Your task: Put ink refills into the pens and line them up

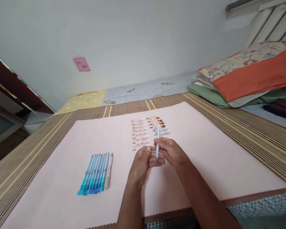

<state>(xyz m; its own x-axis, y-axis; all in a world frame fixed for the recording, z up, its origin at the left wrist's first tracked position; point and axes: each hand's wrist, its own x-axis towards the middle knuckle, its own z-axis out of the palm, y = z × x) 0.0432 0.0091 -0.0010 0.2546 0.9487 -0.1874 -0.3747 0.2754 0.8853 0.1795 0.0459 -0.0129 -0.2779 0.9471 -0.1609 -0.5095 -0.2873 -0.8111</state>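
Seemingly for support, the left hand spreads open behind a pen that the right hand pinches.

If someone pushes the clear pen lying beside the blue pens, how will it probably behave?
The clear pen would probably roll, since its slim barrel looks round. Pushed toward the blue pens, it would likely bump them quickly, being close. Its straight body suggests stiffness.

Flat pale-pink rectangular sheet: passage lies open along its right side, while a row of slim blue pens obstructs the left and slim pink-and-white pens the far middle.
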